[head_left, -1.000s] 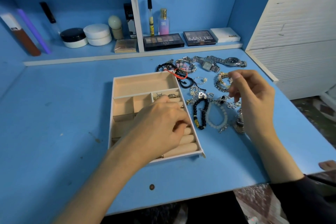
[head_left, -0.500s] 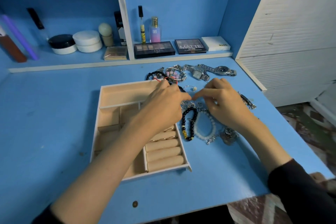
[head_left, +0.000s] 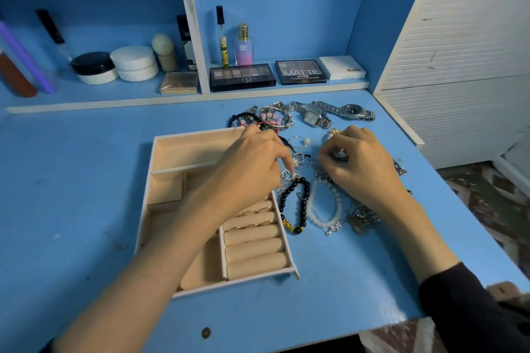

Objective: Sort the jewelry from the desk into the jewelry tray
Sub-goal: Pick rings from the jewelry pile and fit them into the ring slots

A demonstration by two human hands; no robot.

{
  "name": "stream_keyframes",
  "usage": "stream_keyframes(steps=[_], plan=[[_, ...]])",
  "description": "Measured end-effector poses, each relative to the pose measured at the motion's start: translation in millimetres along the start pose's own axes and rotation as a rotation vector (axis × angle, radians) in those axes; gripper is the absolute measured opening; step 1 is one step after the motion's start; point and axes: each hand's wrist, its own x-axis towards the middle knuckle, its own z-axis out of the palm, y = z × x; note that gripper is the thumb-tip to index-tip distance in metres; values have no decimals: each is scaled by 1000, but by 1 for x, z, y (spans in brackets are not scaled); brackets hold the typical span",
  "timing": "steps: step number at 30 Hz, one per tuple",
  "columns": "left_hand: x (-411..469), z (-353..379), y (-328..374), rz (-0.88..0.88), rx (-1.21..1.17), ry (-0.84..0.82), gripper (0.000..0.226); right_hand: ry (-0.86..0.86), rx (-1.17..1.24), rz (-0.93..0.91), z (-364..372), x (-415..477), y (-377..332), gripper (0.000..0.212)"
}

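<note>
Left hand (head_left: 252, 169): in the middle of the frame, reaching over the tray's right wall. Its fingers are curled and pinch a small silver piece (head_left: 286, 178).
Right hand (head_left: 358, 169): right of the middle, on top of the pile. Its fingers are curled in with the tips close together; I cannot tell what they hold.
Jewelry pile (head_left: 299, 157): on the blue worktop (head_left: 86, 180), just right of the tray, partly under both hands.
Jewelry tray (head_left: 186, 152): left of the middle, flat on the worktop. A few thin rings (head_left: 252, 212) sit between its soft rolls.
Black bead bracelet (head_left: 304, 200): just beside the tray's right wall.
Watches (head_left: 352, 110): at the top edge of the pile.
</note>
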Motion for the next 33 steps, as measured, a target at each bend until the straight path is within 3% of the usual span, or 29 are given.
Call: stream_keyframes(steps=[4, 16, 20, 25, 33], plan=[[2, -2, 0, -10, -24, 23, 39, -79, -32, 1, -2, 0, 0, 20], [4, -2, 1, -6, -20, 33, 36, -182, 63, 45, -1, 5, -1, 8], [6, -1, 2, 0, -15, 40, 34, -172, 8, 35, -1, 3, 1, 21], [7, 1, 2, 5, -7, 37, 35, -224, -16, 12, -3, 5, 2, 18], [6, 1, 3, 11, -3, 35, 35, -62, 21, -52, -2, 0, 3, 8]])
